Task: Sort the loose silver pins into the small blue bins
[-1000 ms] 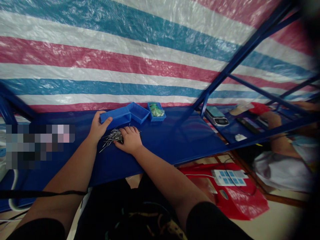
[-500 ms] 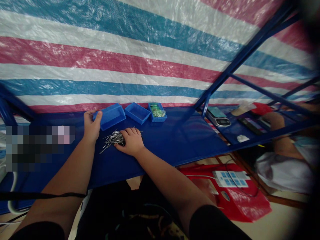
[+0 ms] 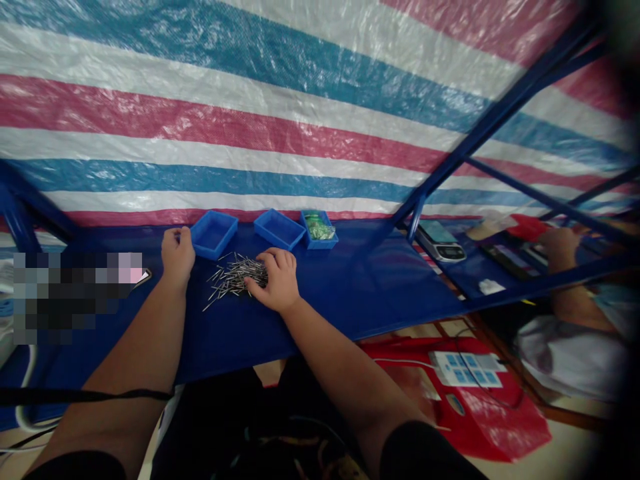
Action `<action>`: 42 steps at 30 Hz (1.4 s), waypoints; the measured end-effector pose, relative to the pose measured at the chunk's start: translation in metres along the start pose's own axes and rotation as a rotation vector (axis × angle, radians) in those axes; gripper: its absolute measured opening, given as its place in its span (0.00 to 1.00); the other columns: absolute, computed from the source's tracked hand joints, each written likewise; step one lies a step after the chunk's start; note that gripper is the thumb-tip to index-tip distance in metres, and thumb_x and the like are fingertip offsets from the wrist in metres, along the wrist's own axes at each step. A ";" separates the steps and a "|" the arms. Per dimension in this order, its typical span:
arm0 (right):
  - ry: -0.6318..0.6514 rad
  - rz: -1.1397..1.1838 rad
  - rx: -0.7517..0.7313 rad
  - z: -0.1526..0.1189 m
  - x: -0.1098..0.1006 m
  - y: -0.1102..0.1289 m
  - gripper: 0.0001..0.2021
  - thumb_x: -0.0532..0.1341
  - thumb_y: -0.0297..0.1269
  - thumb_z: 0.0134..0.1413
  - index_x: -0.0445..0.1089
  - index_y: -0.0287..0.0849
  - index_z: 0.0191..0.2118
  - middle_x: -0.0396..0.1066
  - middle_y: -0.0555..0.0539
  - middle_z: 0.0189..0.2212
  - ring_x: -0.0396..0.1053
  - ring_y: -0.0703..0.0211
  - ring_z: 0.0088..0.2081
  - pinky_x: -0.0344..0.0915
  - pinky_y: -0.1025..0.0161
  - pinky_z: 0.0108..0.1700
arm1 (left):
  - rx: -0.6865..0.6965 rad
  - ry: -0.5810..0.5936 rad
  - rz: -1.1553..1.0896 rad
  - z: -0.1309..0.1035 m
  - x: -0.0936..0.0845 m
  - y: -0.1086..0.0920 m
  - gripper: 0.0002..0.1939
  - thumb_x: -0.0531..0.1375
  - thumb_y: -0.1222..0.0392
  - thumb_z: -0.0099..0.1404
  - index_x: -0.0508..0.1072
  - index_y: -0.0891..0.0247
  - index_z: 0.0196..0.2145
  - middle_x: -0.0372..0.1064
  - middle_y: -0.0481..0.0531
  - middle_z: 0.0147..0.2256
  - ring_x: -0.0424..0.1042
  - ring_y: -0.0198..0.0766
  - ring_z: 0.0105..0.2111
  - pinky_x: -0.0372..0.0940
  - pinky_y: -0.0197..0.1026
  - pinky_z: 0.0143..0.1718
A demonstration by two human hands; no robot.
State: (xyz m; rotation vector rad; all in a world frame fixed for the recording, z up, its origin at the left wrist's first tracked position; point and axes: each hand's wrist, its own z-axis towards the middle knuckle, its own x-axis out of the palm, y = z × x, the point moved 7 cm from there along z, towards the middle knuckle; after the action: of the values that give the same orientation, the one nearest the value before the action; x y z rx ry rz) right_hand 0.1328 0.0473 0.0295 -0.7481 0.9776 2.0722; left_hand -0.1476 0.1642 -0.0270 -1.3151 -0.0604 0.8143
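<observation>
A loose heap of thin, nail-like metal pins (image 3: 233, 275) lies on the blue tabletop. My right hand (image 3: 278, 279) rests at the heap's right side, thumb and fingers apart and curved around that end of it. At the heap's upper left, a blue plastic bin (image 3: 214, 253) sits flat, and its inside looks bare. Beside the bin's left edge is my left hand (image 3: 178, 259), its fingers curled in, with nothing visible in them. A second blue bin (image 3: 280, 241) stands behind my right hand. To its right, a third blue bin (image 3: 327, 245) holds green-and-clear plastic packets (image 3: 317, 228).
A striped plastic sheet (image 3: 225, 137) hangs behind the table. Blue metal frame bars (image 3: 445, 173) rise at the right. Beyond them are a digital scale (image 3: 443, 241) and a co-worker's arm (image 3: 565, 267). A power strip (image 3: 465, 369) lies on red plastic below.
The left bin was tilted in my left hand; now it rests flat and my hand has come off it. My right hand has shifted right, uncovering more of the pins.
</observation>
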 end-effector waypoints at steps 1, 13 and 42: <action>-0.050 -0.004 0.034 0.000 -0.004 -0.007 0.22 0.63 0.52 0.58 0.68 0.43 0.52 0.66 0.40 0.52 0.62 0.46 0.56 0.54 0.48 0.62 | 0.015 -0.012 0.044 0.000 -0.001 -0.001 0.17 0.56 0.45 0.68 0.69 0.61 0.44 0.69 0.55 0.40 0.71 0.47 0.43 0.66 0.50 0.48; -0.178 -0.094 0.243 0.000 0.000 -0.069 0.22 0.61 0.37 0.58 0.67 0.41 0.58 0.60 0.36 0.61 0.56 0.42 0.63 0.54 0.45 0.65 | 0.249 0.287 0.164 -0.013 0.026 -0.022 0.27 0.63 0.43 0.61 0.72 0.61 0.53 0.69 0.57 0.43 0.70 0.48 0.44 0.66 0.51 0.50; -0.051 -0.155 0.148 0.028 -0.007 -0.080 0.06 0.64 0.38 0.61 0.75 0.47 0.43 0.75 0.45 0.41 0.66 0.47 0.50 0.55 0.47 0.58 | 0.424 0.431 0.071 -0.032 0.023 -0.054 0.19 0.68 0.45 0.57 0.67 0.60 0.31 0.64 0.52 0.38 0.67 0.39 0.36 0.67 0.42 0.37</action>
State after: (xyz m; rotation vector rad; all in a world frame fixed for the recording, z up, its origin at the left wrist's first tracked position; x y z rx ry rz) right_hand 0.1950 0.1042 0.0175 -0.6694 1.0000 1.8552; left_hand -0.0887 0.1493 0.0017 -1.0652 0.4791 0.5479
